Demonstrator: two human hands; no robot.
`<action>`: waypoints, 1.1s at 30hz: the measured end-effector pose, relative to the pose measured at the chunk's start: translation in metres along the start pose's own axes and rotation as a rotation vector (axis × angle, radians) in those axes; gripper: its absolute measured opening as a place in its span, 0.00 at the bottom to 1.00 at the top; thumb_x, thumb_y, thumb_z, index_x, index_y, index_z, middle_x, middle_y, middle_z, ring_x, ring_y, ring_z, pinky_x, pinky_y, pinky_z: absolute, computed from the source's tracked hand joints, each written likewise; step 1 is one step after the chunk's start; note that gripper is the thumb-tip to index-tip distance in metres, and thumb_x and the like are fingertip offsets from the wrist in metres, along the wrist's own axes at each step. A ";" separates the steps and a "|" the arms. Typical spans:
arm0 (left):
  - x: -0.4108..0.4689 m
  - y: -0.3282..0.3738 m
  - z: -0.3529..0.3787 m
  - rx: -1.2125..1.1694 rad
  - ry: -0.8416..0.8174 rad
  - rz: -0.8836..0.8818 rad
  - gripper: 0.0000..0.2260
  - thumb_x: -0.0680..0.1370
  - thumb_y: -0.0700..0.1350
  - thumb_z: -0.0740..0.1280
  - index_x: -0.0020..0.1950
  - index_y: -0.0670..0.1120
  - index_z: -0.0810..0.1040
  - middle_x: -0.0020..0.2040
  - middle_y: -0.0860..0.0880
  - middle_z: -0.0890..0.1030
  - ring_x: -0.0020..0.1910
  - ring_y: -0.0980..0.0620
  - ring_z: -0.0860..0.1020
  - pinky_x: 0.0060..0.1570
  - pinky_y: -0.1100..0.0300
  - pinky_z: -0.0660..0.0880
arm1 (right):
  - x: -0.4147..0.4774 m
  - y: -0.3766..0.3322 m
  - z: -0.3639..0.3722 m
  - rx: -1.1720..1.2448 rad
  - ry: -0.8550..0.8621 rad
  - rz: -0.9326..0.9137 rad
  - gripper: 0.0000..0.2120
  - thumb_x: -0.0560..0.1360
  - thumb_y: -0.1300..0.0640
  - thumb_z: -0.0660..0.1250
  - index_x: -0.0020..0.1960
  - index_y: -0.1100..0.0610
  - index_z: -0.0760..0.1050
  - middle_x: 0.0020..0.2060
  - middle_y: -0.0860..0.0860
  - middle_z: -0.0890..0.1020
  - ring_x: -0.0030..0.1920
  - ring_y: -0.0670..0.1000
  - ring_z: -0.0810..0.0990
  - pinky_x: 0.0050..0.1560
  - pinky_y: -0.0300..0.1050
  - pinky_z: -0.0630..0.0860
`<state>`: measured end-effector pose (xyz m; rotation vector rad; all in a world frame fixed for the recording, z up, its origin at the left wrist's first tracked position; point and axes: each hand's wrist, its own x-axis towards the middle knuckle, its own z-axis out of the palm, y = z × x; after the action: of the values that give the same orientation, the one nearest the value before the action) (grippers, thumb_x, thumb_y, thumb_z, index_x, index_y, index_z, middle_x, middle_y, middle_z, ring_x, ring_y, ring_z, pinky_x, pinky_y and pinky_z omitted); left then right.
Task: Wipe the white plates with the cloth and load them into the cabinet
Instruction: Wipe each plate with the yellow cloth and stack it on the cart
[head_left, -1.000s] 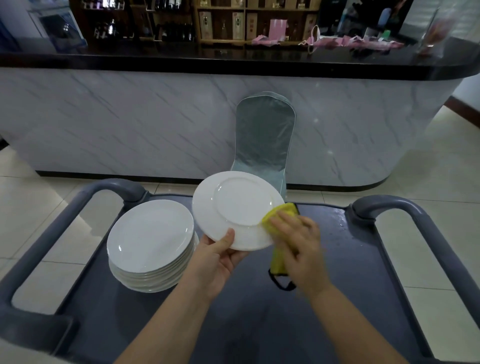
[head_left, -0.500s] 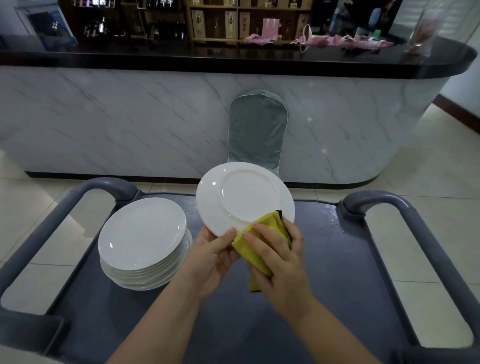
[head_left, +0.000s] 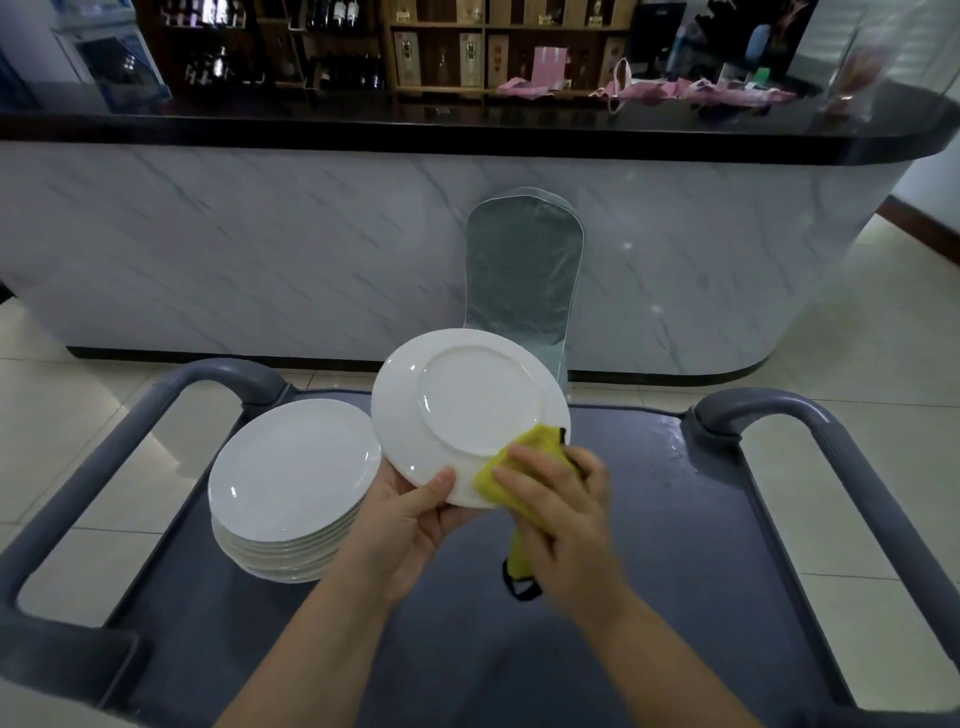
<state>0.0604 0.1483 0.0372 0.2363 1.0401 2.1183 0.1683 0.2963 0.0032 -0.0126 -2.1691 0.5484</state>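
Note:
My left hand (head_left: 410, 519) holds a white plate (head_left: 462, 405) by its lower rim, thumb on the near face, tilted up above the cart. The plate's underside with its foot ring faces me. My right hand (head_left: 558, 514) grips a yellow cloth (head_left: 511, 467) and presses it against the plate's lower right rim; a strip of cloth with a black loop hangs below. A stack of several white plates (head_left: 291, 483) sits on the cart to the left, close to the held plate.
The dark grey cart tray (head_left: 701, 571) has raised grey handles at left (head_left: 218, 379) and right (head_left: 769, 410). Beyond it stands a chair in a grey cover (head_left: 522, 280) against a marble-fronted bar counter (head_left: 260, 249) with a black top. Tiled floor lies on both sides.
The plate has turned and risen slightly in my left hand, now showing its foot ring. My right hand with the cloth moved from the right rim down along the lower rim.

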 end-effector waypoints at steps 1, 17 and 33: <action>-0.002 0.001 -0.002 0.018 0.002 -0.017 0.27 0.73 0.33 0.66 0.71 0.45 0.68 0.62 0.42 0.80 0.58 0.41 0.80 0.44 0.50 0.81 | 0.003 0.010 -0.007 0.031 0.010 0.073 0.15 0.76 0.60 0.67 0.62 0.49 0.78 0.64 0.45 0.76 0.60 0.56 0.72 0.65 0.47 0.63; -0.010 0.004 -0.010 0.394 -0.045 -0.103 0.24 0.72 0.34 0.72 0.66 0.43 0.72 0.57 0.42 0.82 0.56 0.42 0.82 0.43 0.46 0.81 | 0.085 -0.007 0.024 0.025 -0.450 -0.259 0.15 0.77 0.56 0.62 0.61 0.45 0.79 0.64 0.44 0.77 0.53 0.57 0.72 0.58 0.49 0.65; -0.006 -0.008 -0.016 0.276 0.026 -0.127 0.25 0.70 0.32 0.72 0.65 0.43 0.71 0.58 0.41 0.82 0.54 0.42 0.81 0.49 0.41 0.80 | 0.114 0.047 0.027 0.115 -0.479 0.322 0.13 0.78 0.59 0.66 0.60 0.49 0.80 0.60 0.46 0.79 0.60 0.57 0.73 0.66 0.49 0.66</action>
<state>0.0622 0.1375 0.0216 0.2686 1.3277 1.8668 0.0684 0.3513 0.0577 -0.1877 -2.6156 0.9370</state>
